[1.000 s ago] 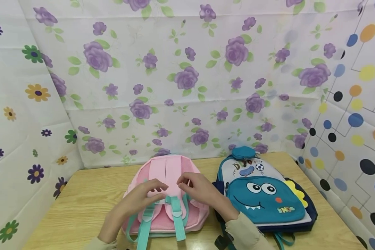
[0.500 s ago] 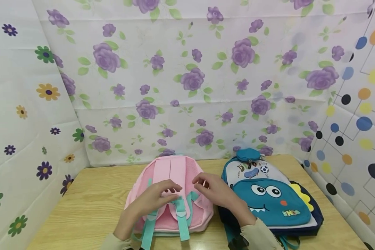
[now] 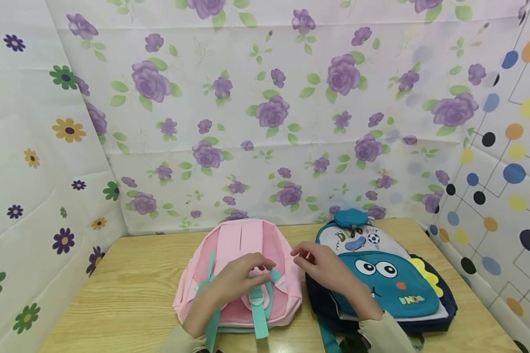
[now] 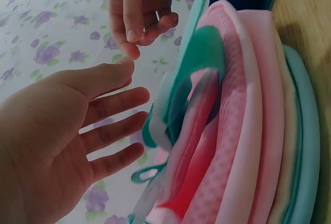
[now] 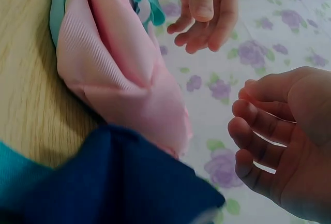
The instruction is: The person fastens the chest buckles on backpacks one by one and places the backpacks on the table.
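A pink backpack (image 3: 243, 240) with mint-green straps (image 3: 259, 318) lies on the table, its strap side facing up. My left hand (image 3: 240, 277) hovers over its middle, fingers loosely spread and holding nothing. In the left wrist view, that hand (image 4: 67, 115) is apart from the straps. My right hand (image 3: 327, 264) hangs in the air in front of the teal and navy dinosaur backpack (image 3: 384, 289), near the pink one's right edge. Its relaxed fingers are bent a little around nothing, and the right wrist view shows this hand (image 5: 284, 136) apart from both bags.
The wooden table (image 3: 115, 289) stretches out to the left of the pink bag. A purple-flowered cloth (image 3: 247, 122) hangs behind the table, with a dotted cloth (image 3: 490, 206) on the right side. The dinosaur bag's strap (image 3: 327, 336) trails toward the front edge.
Both hands have moved to the right above the bags, with the right hand passing from the pink bag toward the dinosaur one. The camera view shifted slightly. The bags stay in place.
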Demonstrator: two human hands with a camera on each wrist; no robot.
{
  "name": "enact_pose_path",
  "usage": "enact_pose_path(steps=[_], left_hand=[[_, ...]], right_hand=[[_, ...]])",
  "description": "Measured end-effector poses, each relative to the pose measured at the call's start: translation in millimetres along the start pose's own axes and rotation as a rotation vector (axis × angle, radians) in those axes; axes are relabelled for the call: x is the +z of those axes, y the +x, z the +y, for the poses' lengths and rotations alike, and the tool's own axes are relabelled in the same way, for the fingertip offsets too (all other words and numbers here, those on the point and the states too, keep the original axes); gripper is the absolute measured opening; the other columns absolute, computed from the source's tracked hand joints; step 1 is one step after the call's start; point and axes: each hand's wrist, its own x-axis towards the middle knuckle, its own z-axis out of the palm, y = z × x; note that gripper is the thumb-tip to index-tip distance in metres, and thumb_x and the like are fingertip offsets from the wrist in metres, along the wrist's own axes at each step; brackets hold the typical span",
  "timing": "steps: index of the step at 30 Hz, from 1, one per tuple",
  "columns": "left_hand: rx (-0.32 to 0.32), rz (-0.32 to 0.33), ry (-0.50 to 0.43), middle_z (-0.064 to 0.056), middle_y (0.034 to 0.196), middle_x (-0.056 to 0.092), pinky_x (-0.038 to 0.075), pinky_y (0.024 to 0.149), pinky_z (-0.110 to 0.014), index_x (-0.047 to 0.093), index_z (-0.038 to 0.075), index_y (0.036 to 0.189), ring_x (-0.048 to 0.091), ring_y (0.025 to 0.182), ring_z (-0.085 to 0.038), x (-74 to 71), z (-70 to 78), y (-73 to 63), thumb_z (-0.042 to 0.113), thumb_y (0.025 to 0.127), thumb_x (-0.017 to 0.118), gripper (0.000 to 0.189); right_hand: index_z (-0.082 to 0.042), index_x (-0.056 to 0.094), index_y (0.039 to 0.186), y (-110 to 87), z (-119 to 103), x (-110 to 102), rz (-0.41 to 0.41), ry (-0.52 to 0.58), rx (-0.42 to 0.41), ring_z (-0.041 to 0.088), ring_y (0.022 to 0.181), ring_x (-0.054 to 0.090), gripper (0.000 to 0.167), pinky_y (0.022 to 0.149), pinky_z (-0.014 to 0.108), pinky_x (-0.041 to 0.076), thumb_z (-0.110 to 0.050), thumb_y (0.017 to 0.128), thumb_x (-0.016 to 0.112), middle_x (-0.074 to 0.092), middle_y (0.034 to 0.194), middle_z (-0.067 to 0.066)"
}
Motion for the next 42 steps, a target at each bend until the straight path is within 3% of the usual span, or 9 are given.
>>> enact_pose_path(steps=[4,12,20,25,31,34,42], left_hand=[[-0.011,0.010,0.039,0.009,0.114,0.069,0.053,0.093,-0.035,0.066,0.019,0.124,0.064,0.107,-0.014,9.3,6.3,6.9,0.033,0.098,0.064,0.030],[0.014,0.032,0.054,0.004,0.115,0.068,0.052,0.091,-0.031,0.061,0.017,0.133,0.064,0.106,-0.015,30.5,18.1,20.3,0.033,0.098,0.063,0.038],[0.021,0.068,0.050,0.002,0.113,0.070,0.053,0.087,-0.026,0.063,0.016,0.133,0.065,0.103,-0.014,52.1,29.4,30.0,0.029,0.098,0.064,0.037],[0.019,0.062,0.039,0.001,0.111,0.070,0.052,0.089,-0.024,0.062,0.016,0.133,0.064,0.101,-0.011,64.0,38.8,39.0,0.028,0.097,0.065,0.038],[-0.021,0.025,0.056,0.005,0.109,0.067,0.050,0.081,-0.019,0.063,0.021,0.132,0.060,0.093,-0.009,76.1,49.9,50.1,0.031,0.096,0.066,0.037],[-0.030,0.018,0.088,0.006,0.108,0.066,0.049,0.081,-0.019,0.064,0.022,0.131,0.059,0.092,-0.007,82.7,55.5,55.7,0.032,0.096,0.066,0.036],[-0.112,0.017,0.061,0.005,0.108,0.063,0.049,0.081,-0.019,0.064,0.023,0.130,0.054,0.093,-0.004,93.0,73.5,67.8,0.033,0.096,0.066,0.035]], right_hand=[[-0.016,0.068,0.112,-4.8,8,-9,0.007,-0.004,0.010,0.005,0.072,0.053,0.017,0.064,0.022,0.048,-0.025,0.100,0.061,0.063,0.089,-0.009],[-0.024,0.068,0.111,-17.0,23,-24,0.038,-0.043,0.084,0.005,0.074,0.057,0.013,0.066,0.023,0.050,-0.023,0.099,0.062,0.065,0.092,-0.010],[-0.016,0.068,0.113,-28.8,39,-40,0.064,-0.066,0.101,0.007,0.073,0.057,0.016,0.062,0.024,0.048,-0.023,0.100,0.061,0.066,0.090,-0.002],[-0.015,0.067,0.114,-36.0,49,-50,0.111,-0.079,0.160,0.008,0.075,0.057,0.018,0.064,0.024,0.049,-0.024,0.101,0.060,0.066,0.092,0.000],[-0.014,0.066,0.117,-41.1,60,-60,0.119,-0.075,0.200,0.012,0.079,0.058,0.021,0.066,0.025,0.049,-0.026,0.101,0.059,0.066,0.096,0.002],[-0.012,0.066,0.117,-44.6,66,-67,0.124,-0.089,0.209,0.013,0.078,0.058,0.023,0.063,0.026,0.049,-0.027,0.101,0.058,0.066,0.096,0.003],[-0.012,0.065,0.120,-56.0,84,-85,0.139,-0.144,0.230,0.014,0.080,0.058,0.027,0.064,0.027,0.050,-0.030,0.102,0.058,0.066,0.098,0.004]])
